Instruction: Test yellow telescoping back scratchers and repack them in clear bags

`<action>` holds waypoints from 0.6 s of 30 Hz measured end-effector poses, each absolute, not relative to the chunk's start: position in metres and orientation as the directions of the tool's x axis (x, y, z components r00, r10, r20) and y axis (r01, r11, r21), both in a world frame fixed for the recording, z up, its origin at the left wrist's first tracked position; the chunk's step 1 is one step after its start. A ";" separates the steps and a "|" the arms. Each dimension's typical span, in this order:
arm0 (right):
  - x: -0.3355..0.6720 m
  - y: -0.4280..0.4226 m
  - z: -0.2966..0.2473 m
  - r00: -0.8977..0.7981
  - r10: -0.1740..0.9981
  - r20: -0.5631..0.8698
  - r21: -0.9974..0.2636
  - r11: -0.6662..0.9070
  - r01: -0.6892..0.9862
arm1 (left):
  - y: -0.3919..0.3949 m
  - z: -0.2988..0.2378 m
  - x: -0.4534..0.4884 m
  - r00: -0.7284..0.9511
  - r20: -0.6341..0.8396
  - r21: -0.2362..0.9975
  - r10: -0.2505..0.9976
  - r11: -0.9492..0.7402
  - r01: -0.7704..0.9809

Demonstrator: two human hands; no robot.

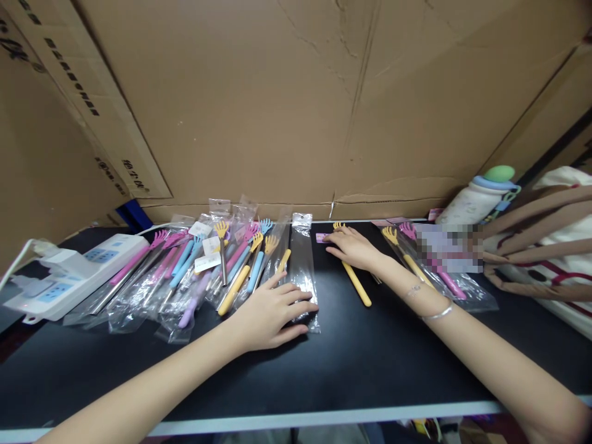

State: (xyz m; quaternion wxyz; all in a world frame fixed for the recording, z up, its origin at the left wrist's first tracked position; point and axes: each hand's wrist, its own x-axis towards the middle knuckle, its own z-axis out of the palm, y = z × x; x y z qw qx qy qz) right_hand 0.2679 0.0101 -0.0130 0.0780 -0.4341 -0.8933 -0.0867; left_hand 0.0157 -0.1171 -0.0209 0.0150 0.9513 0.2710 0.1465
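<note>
My left hand (pixel 275 313) lies with fingers spread over the lower part of a flat clear plastic bag (pixel 303 262) and the edge of the packed pile beside it. To the right, my right hand (pixel 355 248) reaches over a yellow-handled back scratcher (pixel 357 285), covering its metal shaft; its yellow claw head shows just beyond the hand. At the fingertips of that hand is a small pink and purple card (pixel 320 237). Its fingers are stretched out; whether they press on the card is hard to tell. Left of my left hand, several bagged back scratchers (pixel 240 283) lie heaped.
A white power strip (pixel 78 271) with plugs sits at the left. On the right are bagged yellow and pink back scratchers (pixel 446 280), a bottle with a green top (pixel 476 200) and a cloth bag (pixel 555 265). Cardboard walls (pixel 277 111) enclose the black table (pixel 324 382).
</note>
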 end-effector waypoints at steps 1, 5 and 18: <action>0.270 0.011 -0.012 -0.607 0.764 0.217 0.090 0.604 0.792 | -0.117 -0.021 0.016 0.811 0.270 0.108 0.519 -0.853 0.510; 0.277 0.004 0.006 -0.584 0.776 0.240 0.092 0.581 0.809 | -0.117 -0.022 0.016 0.809 0.264 0.108 0.525 -0.850 0.516; 0.311 -0.051 0.010 -0.249 0.966 0.071 0.058 0.245 0.968 | -0.121 -0.022 0.020 0.827 0.289 0.046 0.482 -0.870 0.491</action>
